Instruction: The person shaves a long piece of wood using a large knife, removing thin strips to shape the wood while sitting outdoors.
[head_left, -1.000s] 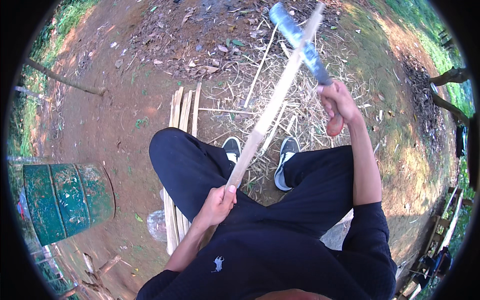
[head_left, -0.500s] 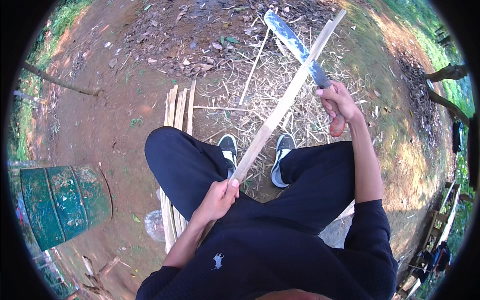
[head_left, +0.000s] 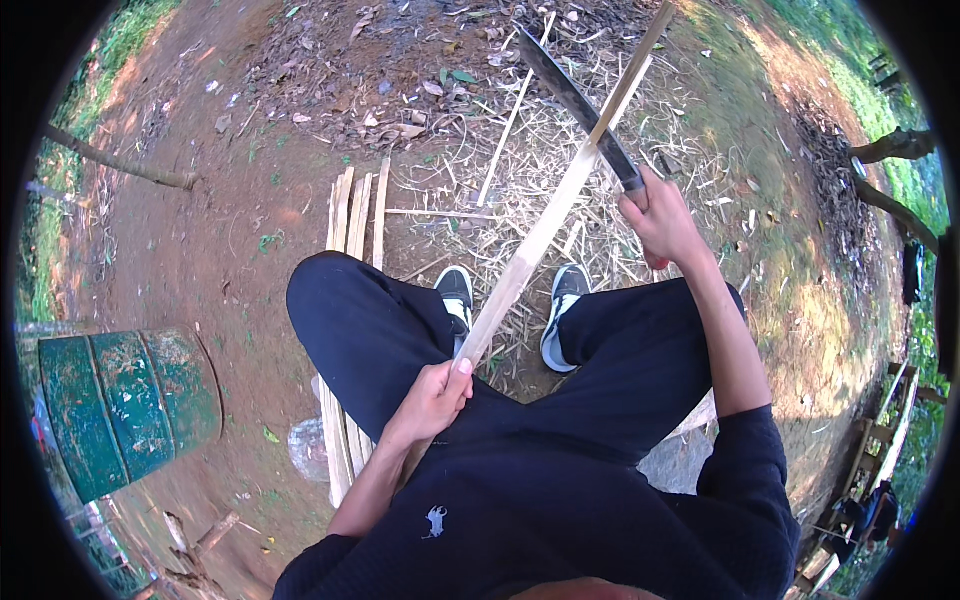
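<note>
Head view showed the left hand (head_left: 433, 398) closed around the near end of a wooden stick (head_left: 519, 268), which slanted out over shavings (head_left: 615, 252); farther off, the right hand (head_left: 662, 222) clenched a knife (head_left: 565, 92), blade crossing the stick's far half.

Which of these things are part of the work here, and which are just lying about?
Part of the work:
wooden strip, in the left hand
machete, in the right hand
probably the loose strips by the left leg

Apparently just lying about:
green drum
dry leaves
</note>
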